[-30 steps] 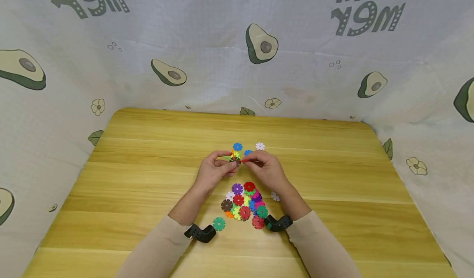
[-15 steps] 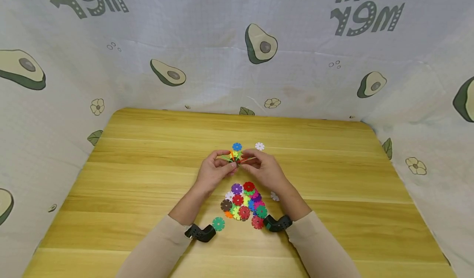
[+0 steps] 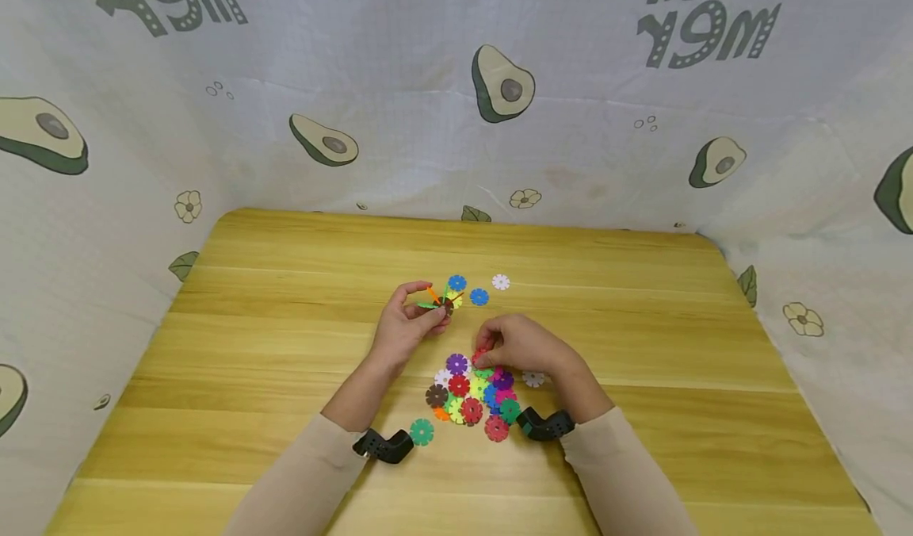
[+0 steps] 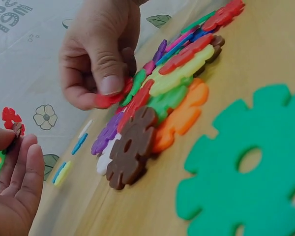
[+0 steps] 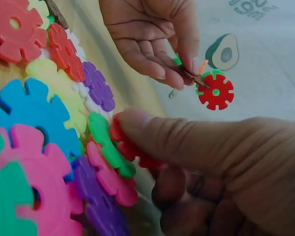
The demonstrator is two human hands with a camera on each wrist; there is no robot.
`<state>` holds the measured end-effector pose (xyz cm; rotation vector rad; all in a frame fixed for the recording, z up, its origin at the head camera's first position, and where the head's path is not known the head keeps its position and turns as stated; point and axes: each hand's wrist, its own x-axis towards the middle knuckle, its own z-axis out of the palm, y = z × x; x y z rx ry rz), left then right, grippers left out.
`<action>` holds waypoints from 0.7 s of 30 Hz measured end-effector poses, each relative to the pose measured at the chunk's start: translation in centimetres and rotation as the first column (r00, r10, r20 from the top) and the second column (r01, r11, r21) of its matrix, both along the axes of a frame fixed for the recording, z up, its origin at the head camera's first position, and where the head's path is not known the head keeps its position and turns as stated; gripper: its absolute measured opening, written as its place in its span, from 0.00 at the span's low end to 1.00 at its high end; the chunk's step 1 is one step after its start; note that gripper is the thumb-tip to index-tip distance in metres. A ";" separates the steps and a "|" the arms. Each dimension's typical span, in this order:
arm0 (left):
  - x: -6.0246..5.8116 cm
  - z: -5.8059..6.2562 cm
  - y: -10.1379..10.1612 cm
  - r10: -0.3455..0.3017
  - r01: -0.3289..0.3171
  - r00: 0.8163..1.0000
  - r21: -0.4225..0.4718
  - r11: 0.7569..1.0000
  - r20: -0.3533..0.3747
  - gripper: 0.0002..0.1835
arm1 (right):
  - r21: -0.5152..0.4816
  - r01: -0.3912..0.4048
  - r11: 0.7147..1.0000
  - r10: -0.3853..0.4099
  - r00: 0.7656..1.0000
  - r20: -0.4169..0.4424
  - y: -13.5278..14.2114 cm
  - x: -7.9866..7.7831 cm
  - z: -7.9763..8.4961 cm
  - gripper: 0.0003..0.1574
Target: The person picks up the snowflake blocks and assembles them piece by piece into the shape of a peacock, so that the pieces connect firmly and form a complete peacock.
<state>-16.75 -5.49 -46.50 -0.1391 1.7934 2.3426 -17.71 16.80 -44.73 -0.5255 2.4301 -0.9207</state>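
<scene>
At the worktop (image 3: pixel 299 322), a person's right hand (image 3: pixel 526 344) is pinching a red disc (image 4: pixel 106 101) between thumb and fingers at the far edge of a mixed-color pile (image 3: pixel 471 389). The left hand (image 3: pixel 403 326) is gripping a cluster (image 3: pixel 444 304), its thumb and fingers closing on a brown disc (image 5: pixel 199 80) that is serving as the hub.

The telling line is running between the 2 hands: from the red disc, the cluster is lying farther from the person and off to the left, the 2 well apart. Being round, the red disc is offering no long axis; in the right wrist view it is slanting, partly hidden by the thumb, and overlapping a green disc (image 5: pixel 108 145) of the pile. Whether it is resting there or hanging clear, the views are not settling.

On the cluster, a 2nd red disc (image 5: pixel 226 96) is standing crosswise to the brown disc, on the side facing the right hand, while green and orange pieces are jutting out around the hub. The right hand is sitting nearer the pile; the left is staying closer to 2 blue discs (image 3: pixel 457 282) that are lying beyond the cluster.
</scene>
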 end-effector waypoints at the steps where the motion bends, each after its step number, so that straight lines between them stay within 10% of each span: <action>1: 0.0 0.0 0.0 0.004 -0.004 1.000 -0.008 1.000 0.001 0.29 | -0.027 0.014 1.000 -0.014 1.000 0.000 0.0 0.0 0.0 0.10; 10: 0.3 0.1 0.2 -0.006 0.006 1.000 -0.035 0.999 0.014 0.31 | -0.348 0.208 0.914 -0.246 0.967 -0.069 -0.7 -0.1 -0.4 0.07; 21: 0.3 0.0 0.2 -0.043 0.043 0.999 -0.007 0.999 0.012 0.30 | -0.477 0.224 0.850 -0.318 0.940 -0.125 -1.1 0.0 -0.5 0.06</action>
